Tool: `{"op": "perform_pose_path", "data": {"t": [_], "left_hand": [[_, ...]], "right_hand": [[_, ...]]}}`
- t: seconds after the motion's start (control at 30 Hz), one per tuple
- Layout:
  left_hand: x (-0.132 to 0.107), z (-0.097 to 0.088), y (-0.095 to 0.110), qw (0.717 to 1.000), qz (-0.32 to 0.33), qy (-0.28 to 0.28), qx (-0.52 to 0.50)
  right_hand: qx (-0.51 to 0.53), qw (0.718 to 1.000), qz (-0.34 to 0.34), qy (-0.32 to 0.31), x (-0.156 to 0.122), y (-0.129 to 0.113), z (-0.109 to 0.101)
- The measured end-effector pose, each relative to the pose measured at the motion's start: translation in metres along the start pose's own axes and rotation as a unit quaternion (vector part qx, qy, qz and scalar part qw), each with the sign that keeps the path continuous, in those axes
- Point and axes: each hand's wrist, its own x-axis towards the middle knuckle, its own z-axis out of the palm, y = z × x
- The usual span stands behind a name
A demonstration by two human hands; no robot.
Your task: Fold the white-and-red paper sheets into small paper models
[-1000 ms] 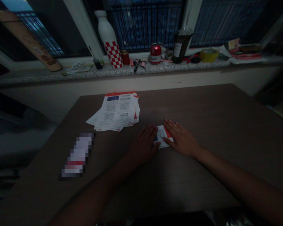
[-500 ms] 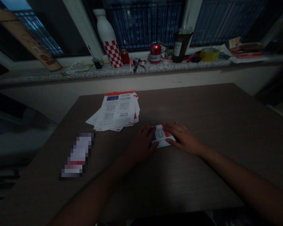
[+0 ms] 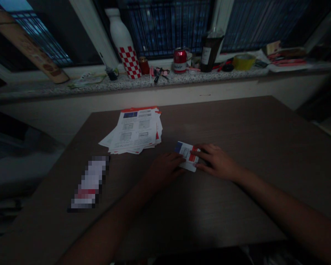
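A small folded paper leaflet point(image 3: 186, 154) with a blue corner and a red band lies on the dark wood-grain table point(image 3: 231, 121), tilted on its surface. My right hand point(image 3: 215, 161) has its fingers over the leaflet's red end, with the thumb along its lower edge. My left hand point(image 3: 164, 169) lies flat, its fingertips against the leaflet's lower left edge. A loose stack of printed red-edged leaflets point(image 3: 134, 130) sits farther away, beyond both hands. A pixelated, blurred white and red object point(image 3: 89, 182) lies to the left.
Behind the table runs a speckled stone window sill point(image 3: 165, 82) holding a white and red checkered bottle point(image 3: 125, 46), a red can point(image 3: 180, 60), a dark bottle point(image 3: 210, 51), a roll of yellow tape point(image 3: 244, 62) and several papers. Dark window bars stand behind them.
The folded leaflet has turned, and its blue corner now shows past my left hand. My left hand has slid down-left, and my right fingers have moved onto the red end.
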Motion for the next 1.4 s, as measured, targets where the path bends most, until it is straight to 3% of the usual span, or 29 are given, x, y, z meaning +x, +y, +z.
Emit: {"op": "perform_pose_path", "data": {"t": [0.4, 0.77, 0.93, 1.1, 1.4], "left_hand": [[0.003, -0.002, -0.008, 1.000, -0.010, -0.007, -0.020], [0.000, -0.004, -0.010, 0.999, 0.003, 0.001, -0.045], [0.000, -0.008, -0.009, 1.000, -0.008, -0.004, -0.002], [0.002, -0.011, -0.009, 0.998, -0.068, -0.001, -0.010], [0.005, -0.010, -0.009, 0.982, -0.163, 0.015, -0.094]], "right_hand": [[0.086, 0.994, -0.064, -0.009, 0.002, 0.003, 0.003], [0.130, 0.990, -0.047, 0.032, 0.004, -0.002, 0.004], [0.149, 0.988, -0.006, 0.037, 0.005, -0.005, 0.004], [0.179, 0.982, 0.036, 0.039, 0.010, -0.009, 0.004], [0.165, 0.974, 0.143, 0.063, 0.027, -0.009, 0.006]]}}
